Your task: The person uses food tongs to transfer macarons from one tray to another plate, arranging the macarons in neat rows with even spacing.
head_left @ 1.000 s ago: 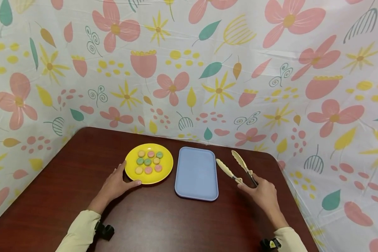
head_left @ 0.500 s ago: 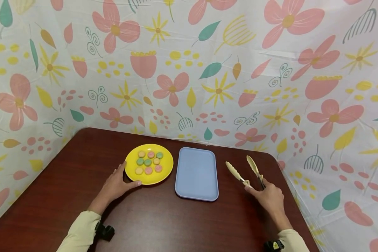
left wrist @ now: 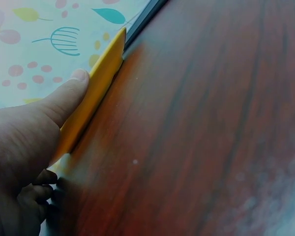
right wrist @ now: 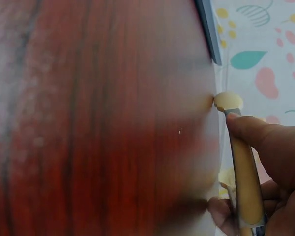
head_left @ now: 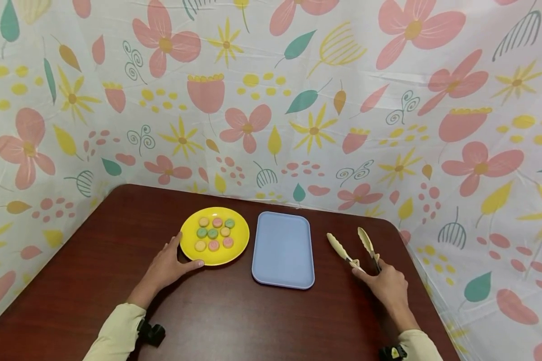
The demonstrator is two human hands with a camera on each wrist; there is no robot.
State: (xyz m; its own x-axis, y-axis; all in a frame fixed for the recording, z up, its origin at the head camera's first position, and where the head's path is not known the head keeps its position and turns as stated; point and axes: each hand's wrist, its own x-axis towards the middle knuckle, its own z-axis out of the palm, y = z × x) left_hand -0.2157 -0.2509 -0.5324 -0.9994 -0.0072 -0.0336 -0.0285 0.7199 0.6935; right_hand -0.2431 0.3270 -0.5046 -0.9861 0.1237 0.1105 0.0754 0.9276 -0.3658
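A yellow plate [head_left: 241,240] sits on the table at left of centre, bearing several small round cookie-like pieces [head_left: 213,233] in yellow, pink and green, set in rows. My left hand [head_left: 167,265] holds its left and near rim, thumb at the front edge and fingers spread along the side. In the left wrist view, the thumb lies against the plate's edge [left wrist: 96,91]. My right hand [head_left: 388,288] grips a pair of tongs [head_left: 342,249] with cream tips and metal arms. The tongs' arms stand apart with nothing between them, pointing away from me.
A light blue rectangular tray [head_left: 283,249] lies between the plate and the tongs, with nothing on it. The dark brown wooden table [head_left: 235,321] ends at a flower-printed curtain [head_left: 262,125] at the back and sides.
My right hand has moved right and slightly toward me with the tongs, away from the tray. The left hand, plate and tray have stayed in place.
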